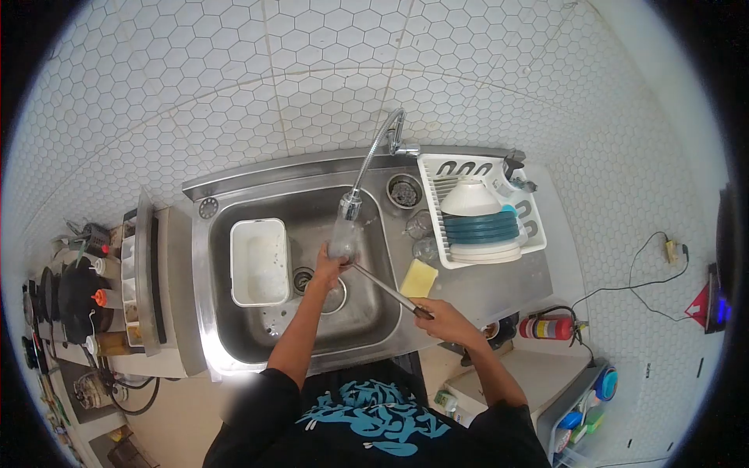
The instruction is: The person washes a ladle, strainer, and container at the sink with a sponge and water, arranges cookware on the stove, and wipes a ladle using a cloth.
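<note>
Over the steel sink (374, 316), my left hand (329, 267) is closed at the far end of a long-handled metal utensil (384, 288), just below the faucet head (350, 206). Clear water appears to run from the faucet onto that end and my fingers. The utensil's head is blurred and partly hidden, so its kind cannot be made out. My right hand (442, 320) grips the dark handle end at the sink's right edge. A yellow sponge or cloth (419, 278) lies on the counter just above my right hand.
A white tub (260, 221) stands in the sink's left part. Right of the sink are clear glasses (425, 249), a steel cup (404, 191) and a white dish rack (534, 221) holding blue plates (481, 228) and a white bowl (468, 199). A fire extinguisher (544, 327) lies lower right.
</note>
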Action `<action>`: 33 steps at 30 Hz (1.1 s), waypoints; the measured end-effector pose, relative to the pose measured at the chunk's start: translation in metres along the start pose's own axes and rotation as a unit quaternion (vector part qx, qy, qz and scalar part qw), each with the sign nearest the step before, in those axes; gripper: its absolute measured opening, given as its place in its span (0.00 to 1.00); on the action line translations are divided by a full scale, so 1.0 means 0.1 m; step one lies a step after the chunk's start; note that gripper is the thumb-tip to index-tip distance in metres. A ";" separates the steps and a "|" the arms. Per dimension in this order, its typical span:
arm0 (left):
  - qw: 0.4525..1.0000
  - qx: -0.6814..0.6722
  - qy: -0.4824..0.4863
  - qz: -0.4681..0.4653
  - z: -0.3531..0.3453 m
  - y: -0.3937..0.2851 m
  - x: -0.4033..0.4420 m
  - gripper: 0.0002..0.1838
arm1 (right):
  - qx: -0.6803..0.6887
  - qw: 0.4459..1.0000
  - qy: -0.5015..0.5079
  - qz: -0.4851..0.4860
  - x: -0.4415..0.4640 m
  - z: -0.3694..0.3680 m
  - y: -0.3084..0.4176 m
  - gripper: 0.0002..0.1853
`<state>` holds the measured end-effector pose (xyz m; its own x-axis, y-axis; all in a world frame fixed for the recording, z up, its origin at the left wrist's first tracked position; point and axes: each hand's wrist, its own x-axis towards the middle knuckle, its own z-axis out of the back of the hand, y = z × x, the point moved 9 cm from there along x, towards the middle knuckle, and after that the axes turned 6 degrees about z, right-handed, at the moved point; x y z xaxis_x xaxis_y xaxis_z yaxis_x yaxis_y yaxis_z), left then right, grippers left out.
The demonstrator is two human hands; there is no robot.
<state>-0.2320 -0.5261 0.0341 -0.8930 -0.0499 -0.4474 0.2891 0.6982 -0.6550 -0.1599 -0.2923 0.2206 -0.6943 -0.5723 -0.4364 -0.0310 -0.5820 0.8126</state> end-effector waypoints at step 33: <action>0.765 0.608 -0.202 -0.072 0.24 -0.30 0.15 0.17 | -0.134 0.982 -0.067 0.117 -0.07 -0.22 0.00 0.28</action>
<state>-0.2458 -0.5645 0.0325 -0.8379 -0.4509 -0.3078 0.5234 -0.5031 -0.6877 -0.1391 -0.3013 0.2149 -0.7493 -0.6375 -0.1794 0.3185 -0.5844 0.7463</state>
